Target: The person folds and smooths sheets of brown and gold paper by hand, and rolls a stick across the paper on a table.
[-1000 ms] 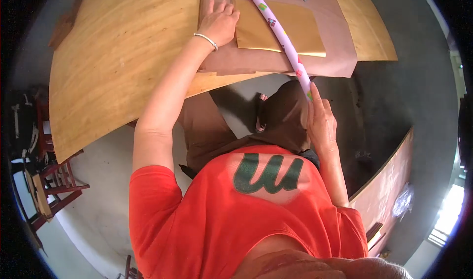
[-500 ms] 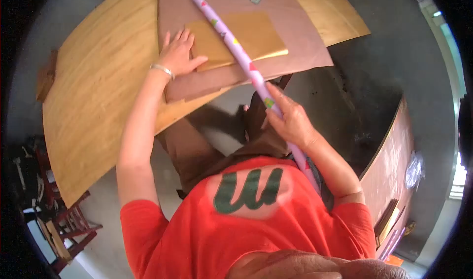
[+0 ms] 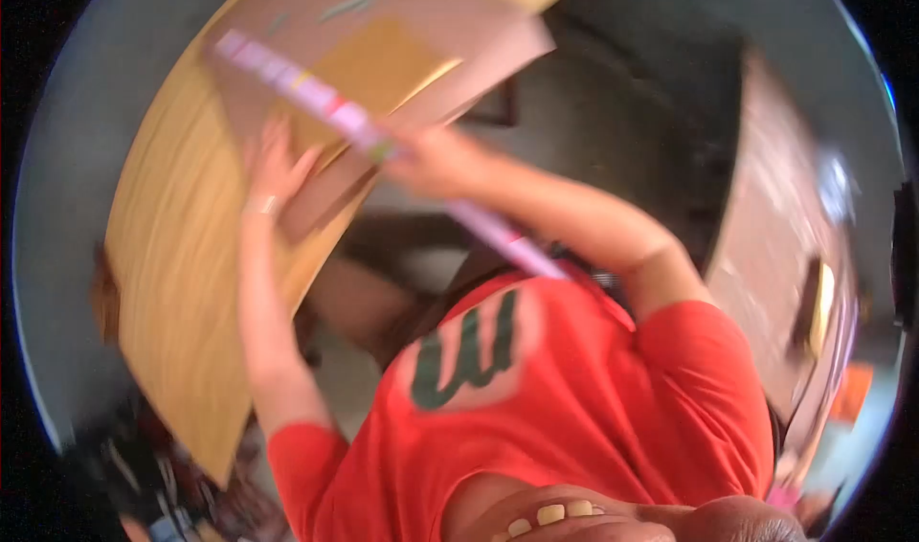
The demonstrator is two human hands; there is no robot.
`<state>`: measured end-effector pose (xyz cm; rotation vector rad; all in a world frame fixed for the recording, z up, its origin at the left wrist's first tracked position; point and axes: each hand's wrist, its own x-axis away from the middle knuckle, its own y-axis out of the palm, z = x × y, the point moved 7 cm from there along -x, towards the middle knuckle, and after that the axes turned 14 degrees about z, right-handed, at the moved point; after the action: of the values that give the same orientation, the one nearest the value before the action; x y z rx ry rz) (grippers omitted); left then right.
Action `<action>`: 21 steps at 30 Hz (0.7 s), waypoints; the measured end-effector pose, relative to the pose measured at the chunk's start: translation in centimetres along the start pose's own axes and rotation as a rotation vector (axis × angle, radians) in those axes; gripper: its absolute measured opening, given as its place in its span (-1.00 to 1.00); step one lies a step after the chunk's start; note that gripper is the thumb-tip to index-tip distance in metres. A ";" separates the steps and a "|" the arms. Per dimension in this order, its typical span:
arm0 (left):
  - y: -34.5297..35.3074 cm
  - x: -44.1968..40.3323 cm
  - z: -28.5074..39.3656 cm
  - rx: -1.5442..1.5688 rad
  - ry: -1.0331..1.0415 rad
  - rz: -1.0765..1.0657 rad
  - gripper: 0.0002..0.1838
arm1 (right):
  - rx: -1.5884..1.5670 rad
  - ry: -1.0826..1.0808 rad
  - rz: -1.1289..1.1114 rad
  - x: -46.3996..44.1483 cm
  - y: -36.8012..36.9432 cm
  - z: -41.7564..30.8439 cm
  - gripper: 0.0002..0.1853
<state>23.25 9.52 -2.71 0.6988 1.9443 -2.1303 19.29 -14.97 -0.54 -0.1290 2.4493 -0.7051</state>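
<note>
A long pink roll [image 3: 278, 75] with small coloured patterns, perhaps wrapping paper or a covered tube, slants across the view. My right hand [image 3: 433, 162] is wrapped round its middle; the lower end reaches my red shirt. Spread and flat, my left hand [image 3: 275, 170] lies at the left edge of a golden-brown sheet [image 3: 383, 58]. Beneath that is a larger mauve-brown sheet [image 3: 498, 39] on the wooden board [image 3: 182, 274]. Motion blurs the roll and both hands.
A grey-green flat piece [image 3: 351, 2] lies near the far edge of the mauve-brown sheet. At the right stands another brown board [image 3: 766, 216], with a clear plastic bundle [image 3: 836, 186] beside it. Dark clutter [image 3: 144, 465] sits on the floor at lower left.
The whole view has turned, so the board and sheets sit further left and tilted. My right hand and the roll appear further left, the roll lying flatter. My left hand stays at the sheet.
</note>
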 end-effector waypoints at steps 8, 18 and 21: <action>0.0 1.3 -2.1 0.057 -0.091 -0.120 -0.31 | -0.025 0.081 -0.116 1.4 -4.2 -3.2 -0.42; 2.7 -0.2 -7.3 -0.115 0.036 -0.086 -0.36 | -0.034 0.029 0.019 4.6 -9.1 -3.9 -0.45; -1.1 -2.0 -2.2 0.008 0.057 -0.217 -0.30 | -0.009 0.048 0.073 4.6 -11.7 -4.8 -0.46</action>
<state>24.98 11.48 -0.93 0.5793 2.1308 -2.2651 12.03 -23.93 6.48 -0.0266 2.4900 -0.6722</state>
